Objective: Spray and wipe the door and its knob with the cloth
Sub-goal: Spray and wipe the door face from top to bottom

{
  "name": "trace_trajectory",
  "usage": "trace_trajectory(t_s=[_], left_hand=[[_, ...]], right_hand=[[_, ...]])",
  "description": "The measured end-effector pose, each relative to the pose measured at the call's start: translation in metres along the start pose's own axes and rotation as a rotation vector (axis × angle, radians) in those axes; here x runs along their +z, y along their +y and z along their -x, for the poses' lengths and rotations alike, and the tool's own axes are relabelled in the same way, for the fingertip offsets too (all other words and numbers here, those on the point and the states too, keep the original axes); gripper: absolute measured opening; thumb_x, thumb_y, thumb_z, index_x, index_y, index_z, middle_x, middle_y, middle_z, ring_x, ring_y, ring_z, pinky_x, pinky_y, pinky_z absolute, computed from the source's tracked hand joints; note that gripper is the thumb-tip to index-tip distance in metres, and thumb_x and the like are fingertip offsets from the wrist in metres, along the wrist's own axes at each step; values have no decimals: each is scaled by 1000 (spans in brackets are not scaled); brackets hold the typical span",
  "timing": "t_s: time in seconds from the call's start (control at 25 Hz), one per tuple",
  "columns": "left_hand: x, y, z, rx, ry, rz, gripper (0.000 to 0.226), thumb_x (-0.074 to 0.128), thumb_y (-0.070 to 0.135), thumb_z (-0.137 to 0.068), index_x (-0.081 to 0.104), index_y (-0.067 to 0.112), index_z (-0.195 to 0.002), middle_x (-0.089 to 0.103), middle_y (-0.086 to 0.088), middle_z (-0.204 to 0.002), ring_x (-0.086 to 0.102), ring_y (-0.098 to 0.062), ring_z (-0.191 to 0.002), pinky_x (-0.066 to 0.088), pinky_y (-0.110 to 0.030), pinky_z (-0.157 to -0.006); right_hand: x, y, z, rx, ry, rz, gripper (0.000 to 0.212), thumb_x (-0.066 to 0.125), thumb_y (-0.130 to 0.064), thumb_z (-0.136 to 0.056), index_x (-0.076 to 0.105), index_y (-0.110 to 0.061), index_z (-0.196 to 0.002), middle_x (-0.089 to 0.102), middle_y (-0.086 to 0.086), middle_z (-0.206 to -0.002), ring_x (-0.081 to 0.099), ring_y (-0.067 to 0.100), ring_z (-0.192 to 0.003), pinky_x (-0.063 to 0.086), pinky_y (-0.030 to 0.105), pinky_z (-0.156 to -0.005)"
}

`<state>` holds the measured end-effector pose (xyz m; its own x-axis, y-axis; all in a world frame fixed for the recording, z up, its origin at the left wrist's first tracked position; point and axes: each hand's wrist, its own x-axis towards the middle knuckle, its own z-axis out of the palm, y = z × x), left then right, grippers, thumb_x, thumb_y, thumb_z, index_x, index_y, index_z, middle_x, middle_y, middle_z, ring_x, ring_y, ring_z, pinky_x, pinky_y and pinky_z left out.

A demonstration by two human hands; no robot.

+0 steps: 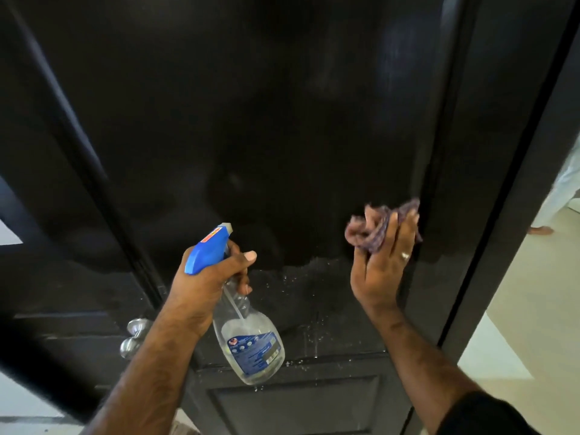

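Observation:
A dark, glossy door (251, 120) fills the view, with wet spray droplets on its lower middle. My left hand (210, 277) grips the neck of a clear spray bottle (251, 343) with a blue trigger head, nozzle aimed at the door. My right hand (381, 265) holds a crumpled purple cloth (373, 227) against the door near its right edge. Two silver door knobs (135, 334) show at lower left, partly hidden by my left forearm.
The door's right edge meets a dark frame (489, 215). Beyond it lies a light tiled floor (518, 309), where another person's bare foot and pale garment (552, 211) stand at far right.

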<state>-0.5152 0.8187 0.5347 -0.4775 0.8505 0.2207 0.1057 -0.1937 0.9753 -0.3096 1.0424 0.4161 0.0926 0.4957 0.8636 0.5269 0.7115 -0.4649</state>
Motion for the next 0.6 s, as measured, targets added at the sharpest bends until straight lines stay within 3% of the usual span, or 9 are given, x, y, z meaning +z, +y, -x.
trace_trajectory(t_s=[0.16,0.24,0.36,0.52,0.6], left_hand=[[-35,1,9,-5,86,66,28,83,16,-79,56,8,-74,49,-17,-69,50,-28,-51,54,-41,-61],[-49,0,17,-17,135,43,30,83,14,-81,56,6,-74,48,-17,-67,50,-28,-51,55,-41,-62],[-74,-7,35,-33,250,-2,27,83,9,-84,58,7,-74,51,-16,-66,52,-28,-53,56,-41,-64],[-116,-9,50,-109,286,95,32,89,19,-70,59,11,-77,54,-15,-70,53,-27,-51,54,-43,-64],[-137,-12,46,-134,235,147,36,91,23,-67,59,10,-79,55,-15,-71,53,-27,-52,52,-46,-67]], right_hand=[[20,-29,33,50,-45,82,81,57,-35,-105,23,10,-164,10,36,-173,6,58,-161,11,77,-126],[42,-66,27,-27,-77,90,82,53,-44,-106,23,6,-165,12,35,-173,6,58,-161,7,74,-128],[82,-132,52,-314,-234,85,81,55,-47,-106,26,-5,-169,11,25,-176,3,44,-165,2,63,-132],[116,-190,92,-847,-531,114,81,57,-33,-102,20,-15,-172,6,10,-181,1,28,-168,2,50,-135],[114,-181,86,-901,-573,130,86,58,-28,-96,20,-17,-172,7,6,-181,2,25,-168,4,47,-136]])
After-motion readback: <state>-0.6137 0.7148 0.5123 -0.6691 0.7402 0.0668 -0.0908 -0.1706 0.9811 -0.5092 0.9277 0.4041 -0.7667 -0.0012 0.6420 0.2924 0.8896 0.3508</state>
